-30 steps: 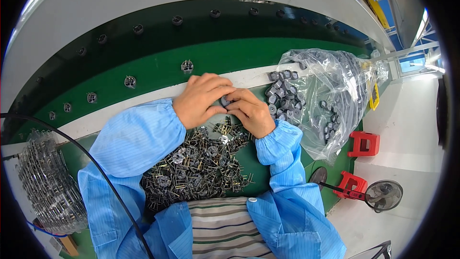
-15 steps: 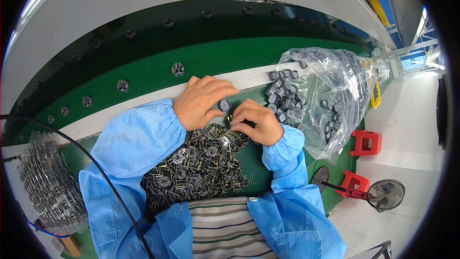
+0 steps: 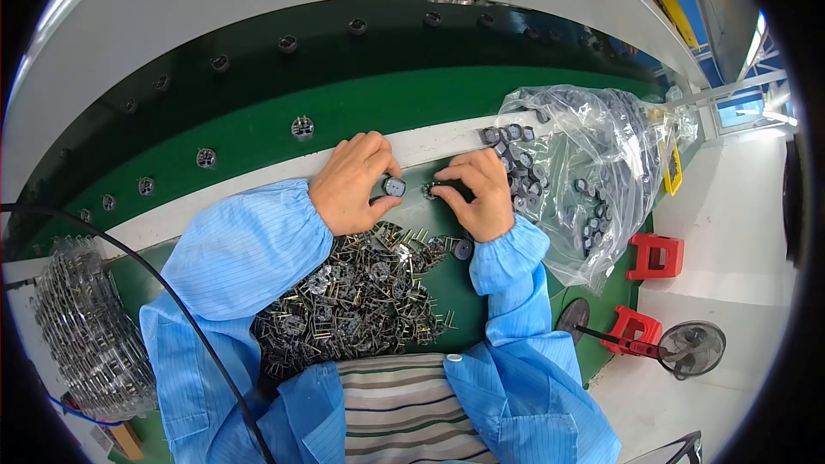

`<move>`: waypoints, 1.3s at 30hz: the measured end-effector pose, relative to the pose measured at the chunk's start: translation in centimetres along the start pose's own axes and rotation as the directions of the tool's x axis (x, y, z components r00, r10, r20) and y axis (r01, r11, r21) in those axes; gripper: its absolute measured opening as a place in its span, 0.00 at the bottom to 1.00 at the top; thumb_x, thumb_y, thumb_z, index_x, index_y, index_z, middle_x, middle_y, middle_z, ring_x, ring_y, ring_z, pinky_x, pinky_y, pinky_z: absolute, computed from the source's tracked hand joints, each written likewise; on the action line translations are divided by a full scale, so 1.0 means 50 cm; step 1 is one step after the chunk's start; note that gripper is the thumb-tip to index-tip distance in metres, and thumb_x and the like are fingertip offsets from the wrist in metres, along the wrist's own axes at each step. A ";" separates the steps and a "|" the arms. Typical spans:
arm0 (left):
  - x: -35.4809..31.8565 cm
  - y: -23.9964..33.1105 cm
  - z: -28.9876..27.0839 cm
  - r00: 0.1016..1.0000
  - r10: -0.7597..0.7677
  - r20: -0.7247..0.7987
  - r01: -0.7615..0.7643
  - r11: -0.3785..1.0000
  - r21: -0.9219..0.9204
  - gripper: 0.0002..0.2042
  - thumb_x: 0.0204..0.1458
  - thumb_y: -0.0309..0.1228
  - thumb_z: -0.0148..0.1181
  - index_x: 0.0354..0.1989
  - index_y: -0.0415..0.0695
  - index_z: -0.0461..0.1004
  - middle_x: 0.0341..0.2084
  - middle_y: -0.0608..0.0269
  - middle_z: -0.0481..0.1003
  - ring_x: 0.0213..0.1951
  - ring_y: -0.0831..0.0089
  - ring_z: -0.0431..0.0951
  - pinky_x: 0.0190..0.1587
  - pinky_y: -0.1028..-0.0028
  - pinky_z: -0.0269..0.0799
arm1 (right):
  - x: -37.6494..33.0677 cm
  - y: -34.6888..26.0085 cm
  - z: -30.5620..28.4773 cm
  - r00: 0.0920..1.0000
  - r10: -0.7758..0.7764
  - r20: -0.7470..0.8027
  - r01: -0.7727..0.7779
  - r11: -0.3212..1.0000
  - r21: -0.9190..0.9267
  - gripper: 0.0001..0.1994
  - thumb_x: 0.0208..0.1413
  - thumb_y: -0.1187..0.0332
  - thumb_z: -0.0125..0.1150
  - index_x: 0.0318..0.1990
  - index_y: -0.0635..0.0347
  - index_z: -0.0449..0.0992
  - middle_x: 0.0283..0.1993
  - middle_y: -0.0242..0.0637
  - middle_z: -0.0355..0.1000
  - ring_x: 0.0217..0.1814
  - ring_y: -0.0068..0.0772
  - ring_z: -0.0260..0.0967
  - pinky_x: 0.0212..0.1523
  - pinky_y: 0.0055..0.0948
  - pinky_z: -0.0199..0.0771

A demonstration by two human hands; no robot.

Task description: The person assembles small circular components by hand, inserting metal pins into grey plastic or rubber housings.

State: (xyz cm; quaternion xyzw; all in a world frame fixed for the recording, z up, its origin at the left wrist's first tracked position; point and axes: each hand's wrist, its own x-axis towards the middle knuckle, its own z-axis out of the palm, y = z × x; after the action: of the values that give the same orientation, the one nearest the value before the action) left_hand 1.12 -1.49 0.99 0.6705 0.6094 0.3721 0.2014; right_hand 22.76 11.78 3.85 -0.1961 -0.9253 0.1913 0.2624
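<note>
My left hand point(image 3: 351, 184) pinches a small round grey core point(image 3: 394, 186) between thumb and fingers. My right hand point(image 3: 478, 194) grips a small dark pinned part point(image 3: 429, 191) at its fingertips, a short gap from the core. Both hands hover over the green work surface point(image 3: 455, 288), just behind a heap of dark pinned parts point(image 3: 354, 296). One loose round core point(image 3: 463, 249) lies beside my right wrist. Blue sleeves cover both forearms.
A clear plastic bag point(image 3: 593, 167) of round grey cores lies open at the right. A green conveyor belt point(image 3: 361, 116) carries spaced parts past a white rail point(image 3: 215, 202). A second bag of parts point(image 3: 86, 335) sits at left. Red stools point(image 3: 656, 255) and a fan point(image 3: 692, 348) stand on the floor.
My hands have come apart: the left now holds the round core alone, and the right has picked a pinned part out of the heap. The belt's parts have shifted left.
</note>
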 end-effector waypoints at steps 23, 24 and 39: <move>-0.004 -0.007 0.010 0.999 0.024 0.026 -0.024 1.000 -0.001 0.20 0.40 0.32 0.80 0.40 0.47 0.77 0.43 0.63 0.69 0.49 0.61 0.71 0.50 0.62 0.62 | 0.009 -0.073 0.053 1.000 -0.002 -0.021 0.002 1.000 0.005 0.11 0.44 0.70 0.77 0.35 0.54 0.80 0.37 0.29 0.73 0.44 0.38 0.70 0.46 0.39 0.61; -0.004 -0.008 0.010 1.000 0.022 0.013 -0.021 0.999 -0.026 0.20 0.40 0.32 0.80 0.40 0.47 0.77 0.43 0.63 0.69 0.49 0.61 0.71 0.50 0.62 0.62 | 0.006 -0.082 0.047 0.996 0.081 -0.030 -0.080 0.995 0.052 0.11 0.44 0.69 0.77 0.35 0.54 0.81 0.36 0.29 0.73 0.44 0.38 0.70 0.45 0.38 0.60; 0.022 -0.101 -0.061 0.942 -0.179 -0.284 0.240 0.950 0.197 0.15 0.46 0.29 0.77 0.41 0.42 0.77 0.40 0.59 0.71 0.44 0.60 0.75 0.49 0.62 0.71 | -0.017 -0.049 0.019 0.966 0.200 0.165 -0.186 0.978 -0.099 0.08 0.47 0.69 0.77 0.29 0.56 0.81 0.29 0.31 0.72 0.37 0.37 0.68 0.41 0.39 0.62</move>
State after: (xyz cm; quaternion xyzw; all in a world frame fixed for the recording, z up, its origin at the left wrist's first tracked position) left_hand -4.54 -0.10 -0.43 0.5648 0.7378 0.3610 0.0792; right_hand 22.27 9.05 3.88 -0.2784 -0.9282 0.1939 0.1526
